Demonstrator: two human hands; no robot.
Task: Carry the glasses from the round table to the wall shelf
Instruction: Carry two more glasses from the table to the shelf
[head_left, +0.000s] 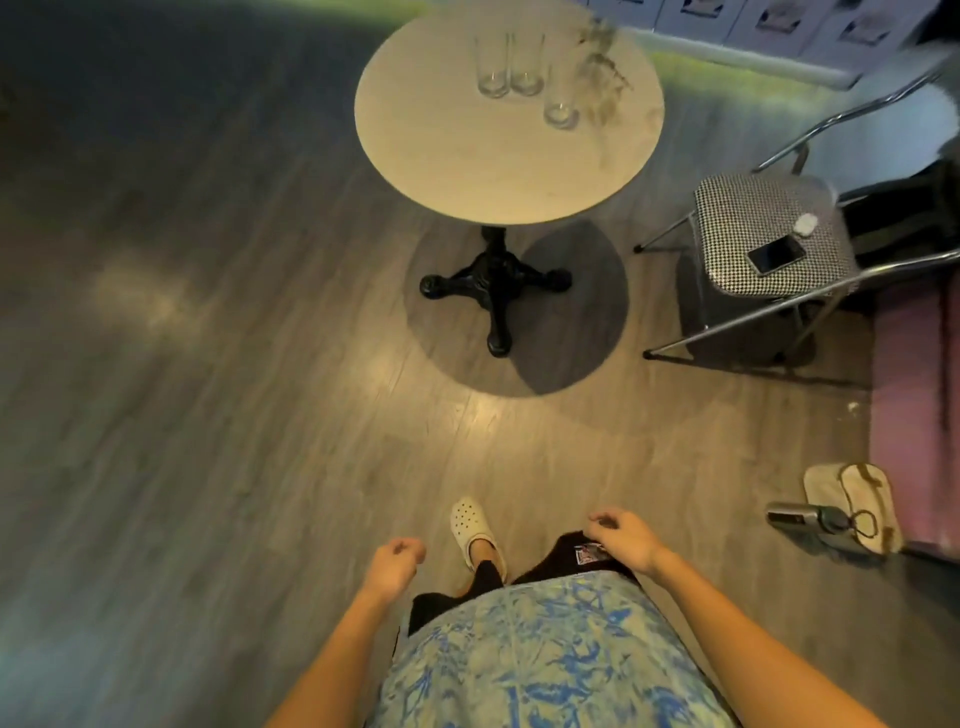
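Three glasses (524, 73) stood on the far round counter (498, 171) (fragile, slippery; best gripped mid-wall), while left hand (392, 566) and right hand (626, 538) hung loosely curled, holding nothing.

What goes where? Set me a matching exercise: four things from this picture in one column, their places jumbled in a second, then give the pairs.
Things:
1. glasses
2. phone
3. bag
4. clog

Places:
A. on the checked chair seat
B. on the person's foot
C. on the round table
D. on the floor by the right edge

Pairs: 1-C, 2-A, 3-D, 4-B. Both hands, left and right, are empty.
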